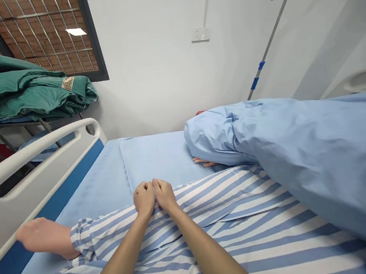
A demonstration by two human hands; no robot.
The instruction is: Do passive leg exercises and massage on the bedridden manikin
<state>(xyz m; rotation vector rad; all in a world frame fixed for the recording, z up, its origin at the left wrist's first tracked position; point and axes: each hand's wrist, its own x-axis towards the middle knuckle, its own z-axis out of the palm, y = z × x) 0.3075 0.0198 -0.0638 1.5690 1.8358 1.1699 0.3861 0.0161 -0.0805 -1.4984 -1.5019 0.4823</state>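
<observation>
Side by side above the far leg of a pair of blue-and-white striped trousers [216, 190] are my two hands. My left hand [144, 198] is closed into a fist, its fingers curled under. Close against it, my right hand [164, 194] is closed too, the thumb sides facing each other. A thin pale sliver shows between them; what the curled fingers hold, if anything, is hidden. The trousers are on a figure lying on the bed, with a bare foot [46, 236] at the left. A blue quilt [287, 142] covers the figure's upper part, and some fingers [205, 161] stick out beneath it.
A white bed end board [54, 148] with a blue panel rises at the left. Behind it, folded green bedding [30, 91] lies on a metal-framed stand near a barred window [43, 34]. An IV pole [269, 42] stands by the wall. Light-blue sheet [151, 154] covers the mattress.
</observation>
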